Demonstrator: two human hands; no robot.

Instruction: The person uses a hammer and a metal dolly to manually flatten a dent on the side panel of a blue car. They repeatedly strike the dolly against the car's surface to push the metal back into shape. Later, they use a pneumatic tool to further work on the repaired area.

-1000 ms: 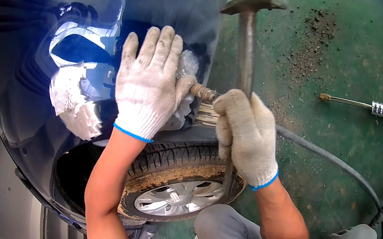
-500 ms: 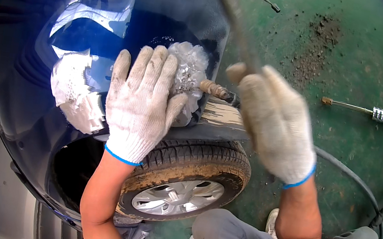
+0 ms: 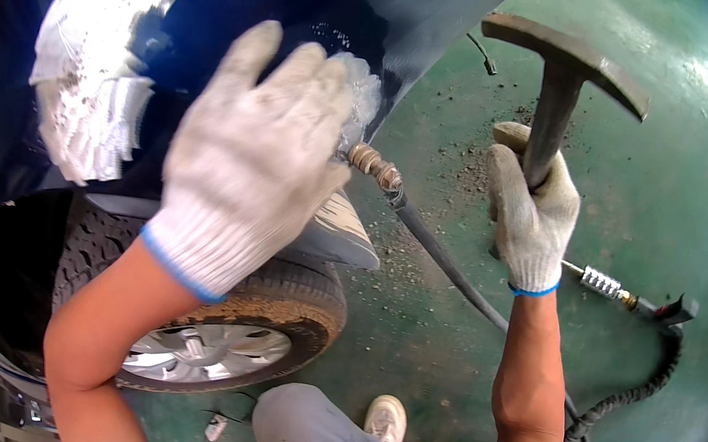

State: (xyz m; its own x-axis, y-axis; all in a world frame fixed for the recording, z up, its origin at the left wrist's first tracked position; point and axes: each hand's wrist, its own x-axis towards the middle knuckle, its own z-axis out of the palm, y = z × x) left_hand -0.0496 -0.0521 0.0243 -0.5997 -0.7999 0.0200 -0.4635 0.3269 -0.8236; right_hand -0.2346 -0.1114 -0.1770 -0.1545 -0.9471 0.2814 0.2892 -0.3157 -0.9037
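Note:
My left hand point(image 3: 254, 150), in a white knit glove, is over a dark blue car panel point(image 3: 221, 6) with its fingers stretched out; it is slightly blurred. Beside its fingers shows a lumpy, clear plastic-like pad point(image 3: 361, 97), partly hidden by the hand. From the pad runs a tape-wrapped hose end point(image 3: 374, 167) with a dark hose point(image 3: 448, 268). My right hand point(image 3: 538, 213), gloved too, is closed round the handle of a hammer point(image 3: 562, 87), held off to the right, away from the panel. Its metal head is broad, curving to a thin edge.
A jagged, layered white patch point(image 3: 95, 69) shows on the panel's left. Below is a muddy tyre point(image 3: 322, 304) with a silver wheel. On the green floor point(image 3: 702, 184) lie dirt crumbs point(image 3: 420, 269), a metal-tipped air tool point(image 3: 601, 281) and its hose point(image 3: 631, 404).
The hammer has swung away from over the pad toward the right and now stands head up. The view has shifted; my left hand stays by the pad, more turned.

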